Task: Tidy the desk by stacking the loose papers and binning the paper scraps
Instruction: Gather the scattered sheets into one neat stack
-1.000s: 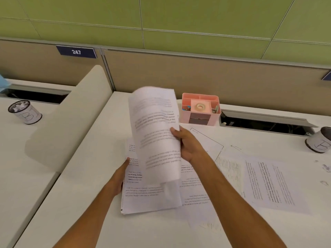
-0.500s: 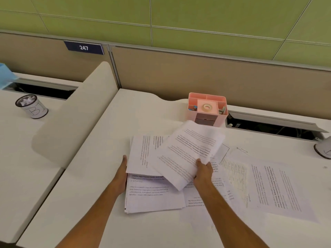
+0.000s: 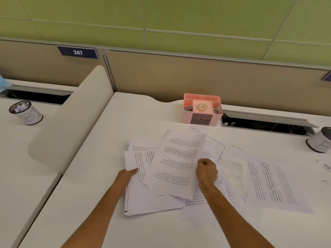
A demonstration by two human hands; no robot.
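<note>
A rough stack of printed papers [image 3: 152, 203] lies on the white desk [image 3: 86, 203] in front of me. My left hand [image 3: 125, 178] holds the stack's left edge, the thumb over a sheet. My right hand [image 3: 206, 171] grips the right edge of one printed sheet [image 3: 179, 163] that lies askew on top of the stack. More loose sheets [image 3: 274, 183] are spread to the right, one with a table on it [image 3: 232, 172]. Small paper scraps [image 3: 326, 167] lie near the right edge. A cup-shaped bin marked B [image 3: 318, 143] stands at the far right.
A pink desk organiser [image 3: 201, 110] with a tape roll stands at the back of the desk. A beige divider panel [image 3: 71, 120] separates the desk on the left, where a second marked cup [image 3: 26, 112] holds crumpled paper. Cable slots run along the back wall.
My right hand has brought the lifted sheet down from mid-air onto the stack. The left hand has stayed at the stack's left edge, now with a sheet under its thumb.
</note>
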